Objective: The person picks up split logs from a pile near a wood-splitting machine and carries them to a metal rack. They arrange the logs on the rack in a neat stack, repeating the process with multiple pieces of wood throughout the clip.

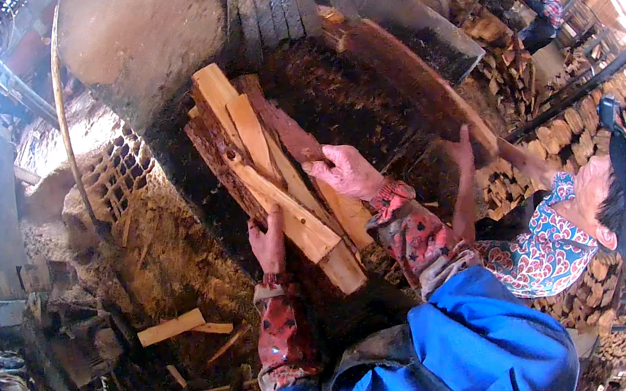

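Note:
I hold a bundle of split wood slabs, pale on the cut faces and bark-brown on the others, pointed up toward a dark kiln mouth. My left hand grips the bundle from below on its left side. My right hand rests on top of the slabs at the right, fingers curled over a reddish piece. Both forearms wear red patterned sleeve covers over a blue jacket.
Another person in a patterned top and dark cap stands close at my right, a hand raised to a long bark slab. Stacked firewood fills the right. Loose sticks and perforated bricks lie left.

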Tool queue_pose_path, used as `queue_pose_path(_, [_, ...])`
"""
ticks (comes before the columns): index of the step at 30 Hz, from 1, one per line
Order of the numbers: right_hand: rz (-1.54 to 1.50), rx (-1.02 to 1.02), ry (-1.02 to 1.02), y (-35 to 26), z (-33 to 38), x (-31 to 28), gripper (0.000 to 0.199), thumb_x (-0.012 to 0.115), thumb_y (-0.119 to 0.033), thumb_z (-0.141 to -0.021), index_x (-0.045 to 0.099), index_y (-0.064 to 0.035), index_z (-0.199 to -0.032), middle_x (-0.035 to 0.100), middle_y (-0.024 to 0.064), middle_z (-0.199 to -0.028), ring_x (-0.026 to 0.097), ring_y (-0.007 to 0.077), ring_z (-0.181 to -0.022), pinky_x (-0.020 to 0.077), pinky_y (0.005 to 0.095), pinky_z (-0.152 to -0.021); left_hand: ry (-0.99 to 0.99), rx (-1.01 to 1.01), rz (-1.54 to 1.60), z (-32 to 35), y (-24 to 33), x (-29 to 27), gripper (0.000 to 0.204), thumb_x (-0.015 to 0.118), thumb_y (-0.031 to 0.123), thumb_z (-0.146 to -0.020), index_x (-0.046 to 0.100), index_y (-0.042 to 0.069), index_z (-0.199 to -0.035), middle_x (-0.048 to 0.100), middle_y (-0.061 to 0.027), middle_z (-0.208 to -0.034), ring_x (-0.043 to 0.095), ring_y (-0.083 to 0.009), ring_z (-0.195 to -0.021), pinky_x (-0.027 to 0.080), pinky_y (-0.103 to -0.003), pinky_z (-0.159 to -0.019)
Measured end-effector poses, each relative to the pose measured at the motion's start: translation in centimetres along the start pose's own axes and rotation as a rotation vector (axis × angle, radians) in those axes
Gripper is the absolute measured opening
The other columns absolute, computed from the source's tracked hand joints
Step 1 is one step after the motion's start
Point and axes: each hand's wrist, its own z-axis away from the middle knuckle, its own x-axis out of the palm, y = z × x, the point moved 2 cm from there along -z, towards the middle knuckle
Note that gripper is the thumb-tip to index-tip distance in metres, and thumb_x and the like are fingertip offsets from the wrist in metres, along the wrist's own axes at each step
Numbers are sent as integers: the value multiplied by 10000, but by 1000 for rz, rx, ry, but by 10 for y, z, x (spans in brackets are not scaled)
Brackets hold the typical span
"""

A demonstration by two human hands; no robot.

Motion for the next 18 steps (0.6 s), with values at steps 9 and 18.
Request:
queue_pose_path(9, [-90, 23, -104, -25, -24, 66, 305, 659, -211, -905, 630, 25, -1096, 679, 89, -937, 603, 111, -830, 507, 282, -733, -1, -49, -143, 20, 8, -15, 594, 734, 411, -793, 561, -37, -1142, 654, -115, -1071, 609, -191, -963, 461, -313, -868])
queue_pose_path(18, [209, -43, -86, -50, 25, 56, 288, 692, -179, -813, 646, 11, -1025, 591, 173, -897, 609, 339, -839, 504, 393, -727, 16, -30, -188, 27, 27, -24, 608, 679, 450, -812, 544, -19, -1175, 654, -148, -1106, 622, -252, -1012, 459, -342, -887])
